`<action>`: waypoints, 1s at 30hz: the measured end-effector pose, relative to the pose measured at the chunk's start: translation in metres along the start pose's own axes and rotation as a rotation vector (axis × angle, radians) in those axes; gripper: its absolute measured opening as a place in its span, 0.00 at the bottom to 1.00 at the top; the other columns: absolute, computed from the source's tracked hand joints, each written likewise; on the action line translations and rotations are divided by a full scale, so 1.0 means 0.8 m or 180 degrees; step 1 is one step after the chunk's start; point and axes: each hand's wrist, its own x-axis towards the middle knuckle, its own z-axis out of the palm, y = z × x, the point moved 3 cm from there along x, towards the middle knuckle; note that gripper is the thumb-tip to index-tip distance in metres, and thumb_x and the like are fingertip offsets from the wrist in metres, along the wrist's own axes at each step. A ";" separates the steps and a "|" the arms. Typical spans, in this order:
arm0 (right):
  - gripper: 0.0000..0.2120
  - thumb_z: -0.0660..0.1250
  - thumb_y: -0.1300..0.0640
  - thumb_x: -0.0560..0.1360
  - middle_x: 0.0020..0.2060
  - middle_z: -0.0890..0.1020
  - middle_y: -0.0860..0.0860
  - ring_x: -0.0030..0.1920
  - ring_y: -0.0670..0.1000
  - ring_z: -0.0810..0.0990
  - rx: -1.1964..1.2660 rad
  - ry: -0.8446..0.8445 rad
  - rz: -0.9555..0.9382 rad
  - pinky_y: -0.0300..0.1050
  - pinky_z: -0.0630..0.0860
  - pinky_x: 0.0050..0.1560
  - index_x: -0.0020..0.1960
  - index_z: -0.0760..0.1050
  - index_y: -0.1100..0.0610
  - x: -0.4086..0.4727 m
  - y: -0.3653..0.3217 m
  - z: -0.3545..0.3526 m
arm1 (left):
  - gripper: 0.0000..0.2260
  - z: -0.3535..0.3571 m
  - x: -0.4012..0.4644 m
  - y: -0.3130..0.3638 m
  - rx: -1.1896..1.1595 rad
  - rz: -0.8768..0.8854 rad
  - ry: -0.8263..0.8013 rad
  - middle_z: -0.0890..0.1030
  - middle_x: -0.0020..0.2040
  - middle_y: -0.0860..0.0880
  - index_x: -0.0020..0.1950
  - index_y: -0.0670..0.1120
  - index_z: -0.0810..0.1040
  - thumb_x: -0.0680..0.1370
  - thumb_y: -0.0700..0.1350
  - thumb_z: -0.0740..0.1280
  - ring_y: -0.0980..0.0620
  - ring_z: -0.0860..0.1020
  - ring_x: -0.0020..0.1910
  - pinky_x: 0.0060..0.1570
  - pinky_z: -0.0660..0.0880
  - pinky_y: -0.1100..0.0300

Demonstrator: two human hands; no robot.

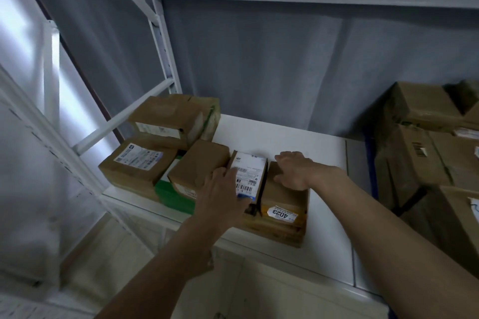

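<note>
A small parcel with a white barcode label stands on the white shelf, between two brown cardboard parcels. My left hand lies on its left side, fingers spread over the label and over the brown parcel beside it. My right hand rests on top of the brown parcel tagged 4023, fingers bent over its far edge. Whether either hand truly grips its parcel is not clear.
Two more labelled parcels and a green box crowd the shelf's left end. Large cartons are stacked at the right. White rack posts stand at the left, a grey curtain behind.
</note>
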 end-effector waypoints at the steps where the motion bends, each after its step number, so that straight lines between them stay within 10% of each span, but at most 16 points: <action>1: 0.25 0.57 0.50 0.81 0.74 0.60 0.55 0.74 0.58 0.57 -0.0007 0.0004 -0.0025 0.54 0.60 0.72 0.74 0.59 0.58 0.004 -0.005 -0.001 | 0.28 -0.004 -0.001 -0.004 -0.0097 -0.0027 0.0142 0.67 0.69 0.50 0.74 0.50 0.61 0.76 0.52 0.66 0.49 0.65 0.66 0.61 0.66 0.56; 9: 0.24 0.56 0.53 0.81 0.73 0.62 0.57 0.73 0.59 0.59 0.0014 0.0175 -0.0392 0.54 0.61 0.71 0.75 0.58 0.60 0.043 -0.067 -0.026 | 0.24 -0.032 0.004 -0.068 -0.0224 -0.0435 0.1172 0.68 0.64 0.45 0.65 0.46 0.67 0.72 0.50 0.70 0.44 0.66 0.64 0.52 0.68 0.55; 17: 0.23 0.53 0.56 0.82 0.73 0.62 0.58 0.72 0.59 0.60 0.0260 0.0159 -0.0606 0.52 0.61 0.70 0.75 0.55 0.60 0.084 -0.136 -0.033 | 0.59 -0.022 0.023 -0.129 -0.0483 -0.0898 0.0329 0.54 0.76 0.45 0.78 0.49 0.42 0.61 0.63 0.77 0.43 0.55 0.75 0.69 0.63 0.46; 30: 0.19 0.52 0.58 0.82 0.67 0.70 0.58 0.65 0.56 0.70 0.0994 0.0413 -0.0732 0.46 0.67 0.62 0.72 0.62 0.60 0.086 -0.155 -0.062 | 0.55 -0.045 0.042 -0.144 -0.1282 -0.0710 0.0517 0.65 0.69 0.49 0.75 0.46 0.48 0.60 0.52 0.81 0.49 0.66 0.68 0.64 0.68 0.53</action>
